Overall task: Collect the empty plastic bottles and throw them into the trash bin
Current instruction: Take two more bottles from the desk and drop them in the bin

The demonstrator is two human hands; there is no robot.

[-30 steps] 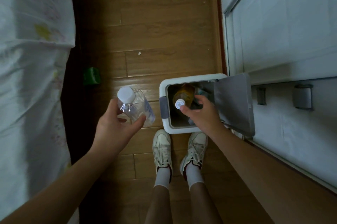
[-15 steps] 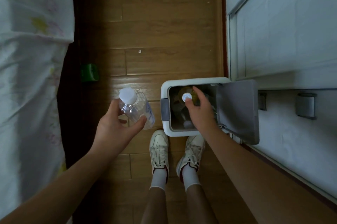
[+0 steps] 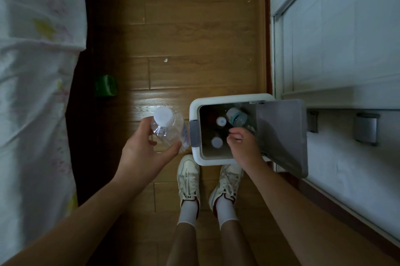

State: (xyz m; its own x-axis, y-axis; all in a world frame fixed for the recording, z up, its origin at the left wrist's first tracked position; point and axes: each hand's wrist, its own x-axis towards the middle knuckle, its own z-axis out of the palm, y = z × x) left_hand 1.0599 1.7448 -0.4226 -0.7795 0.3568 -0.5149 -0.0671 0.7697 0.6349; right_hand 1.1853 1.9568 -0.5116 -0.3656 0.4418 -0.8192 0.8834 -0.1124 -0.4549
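- The left grip (image 3: pixel 145 153) holds a clear bottle (image 3: pixel 173 130). Its fingers (image 3: pixel 144 126) wrap the far side and the thumb sits on the near side, below the white cap (image 3: pixel 163 115).
- The bottle stands close to upright, with its cap up towards the camera and its base down towards the floor (image 3: pixel 194 38). The long axis runs nearly along the line of sight.
- The bin (image 3: pixel 227 97) stands just to the right of that bottle. The bottle's side comes very near the bin's left rim, though I cannot tell whether they touch.
- The bin's grey lid (image 3: pixel 281 136) is swung open to the right, so the mouth is uncovered.
- Three bottles (image 3: pixel 237 117) already lie inside. Two show pale caps and one has a teal ring.
- The right grip (image 3: pixel 244 146) hangs over the near right part of the mouth. Its fingers are curled in against the thumb and nothing shows between them.
- Judgement: only the left grip has a load, and its path is a short move right, over the rim and across the opening.
- Judgement: the right grip takes up part of that opening, so it should clear away first or the bottle should drop on the left side.
- A green object (image 3: pixel 106 85) lies on the floor near the bed (image 3: pixel 32 92), and what it is stays unclear.
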